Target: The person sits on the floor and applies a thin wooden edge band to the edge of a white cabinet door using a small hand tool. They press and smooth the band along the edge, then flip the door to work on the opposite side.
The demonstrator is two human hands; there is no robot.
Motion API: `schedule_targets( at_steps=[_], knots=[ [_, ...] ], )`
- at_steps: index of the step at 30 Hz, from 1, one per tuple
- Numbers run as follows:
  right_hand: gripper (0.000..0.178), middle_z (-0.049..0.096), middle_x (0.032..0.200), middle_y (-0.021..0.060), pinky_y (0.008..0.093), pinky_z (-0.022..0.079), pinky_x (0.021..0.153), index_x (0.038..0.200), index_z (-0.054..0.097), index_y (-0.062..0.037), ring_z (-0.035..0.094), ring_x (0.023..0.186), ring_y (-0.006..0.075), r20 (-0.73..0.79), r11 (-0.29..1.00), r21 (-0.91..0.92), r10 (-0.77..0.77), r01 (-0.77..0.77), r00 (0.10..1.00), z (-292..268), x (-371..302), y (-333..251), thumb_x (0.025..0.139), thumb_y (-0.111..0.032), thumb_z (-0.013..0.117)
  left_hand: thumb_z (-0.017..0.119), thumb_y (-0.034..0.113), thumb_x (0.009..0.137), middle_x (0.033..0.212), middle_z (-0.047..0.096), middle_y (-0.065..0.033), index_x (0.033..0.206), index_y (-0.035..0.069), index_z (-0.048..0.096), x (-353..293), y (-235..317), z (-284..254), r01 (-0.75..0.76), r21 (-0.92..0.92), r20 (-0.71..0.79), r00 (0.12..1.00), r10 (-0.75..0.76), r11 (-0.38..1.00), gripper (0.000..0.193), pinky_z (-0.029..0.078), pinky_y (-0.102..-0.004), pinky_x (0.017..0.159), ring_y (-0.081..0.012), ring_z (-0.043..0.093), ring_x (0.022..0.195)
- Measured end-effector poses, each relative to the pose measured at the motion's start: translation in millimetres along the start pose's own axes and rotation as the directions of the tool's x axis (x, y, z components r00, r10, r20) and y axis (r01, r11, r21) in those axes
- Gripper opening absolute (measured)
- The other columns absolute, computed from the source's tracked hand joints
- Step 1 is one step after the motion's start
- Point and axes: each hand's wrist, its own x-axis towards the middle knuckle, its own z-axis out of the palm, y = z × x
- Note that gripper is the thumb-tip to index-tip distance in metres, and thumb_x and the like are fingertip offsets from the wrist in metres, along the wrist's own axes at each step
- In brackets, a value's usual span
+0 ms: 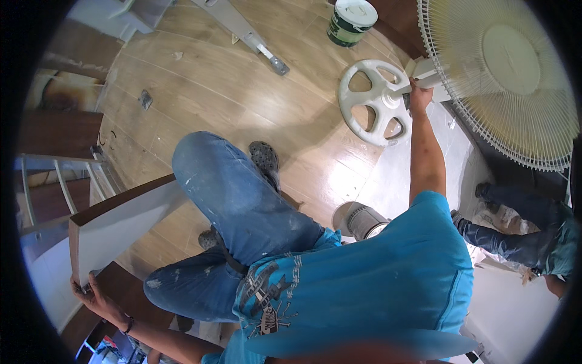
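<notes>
My left hand [96,298] is closed on the lower corner of a white panel [124,233] with a brown edge. The panel slants up from there toward my left knee. On the other side, my outstretched right hand [420,98] is wrapped round the short stem of a white standing fan [509,60]. The fan's round cage faces up at the upper right. Its spoked base [385,97] shows just left of my right hand. My fingertips on the stem are partly hidden.
A green-and-white paint bucket [351,23] stands at the far side. A long metal piece [242,33] lies on the wood-look floor [212,103]. A metal ladder [63,176] is at left. A cylindrical metal container [366,221] stands by my side. Another person's legs [509,233] are at right.
</notes>
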Motion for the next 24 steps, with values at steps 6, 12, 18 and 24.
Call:
schedule_targets(
  at_steps=[6, 12, 18, 24],
  knots=[
    [0.054, 0.074, 0.114, 0.0166, 0.0423, 0.054, 0.09, 0.114, 0.069, 0.0073, 0.069, 0.1, 0.0278, 0.107, 0.984, 0.041, 0.166, -0.171, 0.98, 11.3, -23.3, 1.4, 0.08, -0.029, 0.089, 0.072, 0.015, 0.098, 0.144, 0.055, -0.0176, 0.148, -0.002, 0.048, -4.9, -2.0, -24.5, -0.135, 0.216, 0.024, 0.991, 0.133, 0.967, 0.058, 0.036, -0.0381, 0.115, -0.0262, 0.05, 0.134],
    [0.042, 0.071, 0.119, 0.0242, 0.0522, 0.054, 0.089, 0.121, 0.066, 0.0043, 0.071, 0.101, 0.0409, 0.274, 0.429, -0.842, -0.179, 0.326, 0.945, -16.3, -77.8, 56.7, 0.097, -0.03, 0.068, 0.07, 0.004, 0.097, 0.139, 0.056, -0.0117, 0.145, 0.003, 0.05, -10.0, -11.7, 34.5, 0.119, -0.418, 0.039, 0.993, -0.113, 0.901, 0.051, 0.041, -0.0324, 0.107, -0.0198, 0.055, 0.123],
    [0.018, 0.073, 0.097, 0.0093, 0.0313, 0.054, 0.078, 0.112, 0.066, -0.0022, 0.068, 0.082, 0.0155, 0.651, 0.916, 0.237, 0.097, -0.323, 0.753, 154.5, -320.2, -233.0, 0.1, -0.016, 0.067, 0.075, 0.004, 0.093, 0.14, 0.056, -0.0118, 0.142, 0.002, 0.053, -4.2, 5.6, 7.1, -0.14, -0.184, -0.069, 0.989, 0.129, 0.973, 0.054, 0.04, -0.0359, 0.112, -0.0235, 0.053, 0.129],
    [0.032, 0.074, 0.106, 0.0127, 0.0301, 0.053, 0.086, 0.123, 0.063, 0.0015, 0.07, 0.091, 0.0164, 0.756, 0.803, 0.541, -0.334, -0.249, 0.563, 182.2, -353.8, -444.1, 0.099, -0.019, 0.07, 0.083, 0.007, 0.08, 0.132, 0.059, -0.0136, 0.13, 0.005, 0.064, 1.5, 11.8, 19.8, -0.298, -0.067, -0.135, 0.948, 0.287, 0.952, 0.054, 0.043, -0.0395, 0.109, -0.0301, 0.057, 0.125]
  ],
)
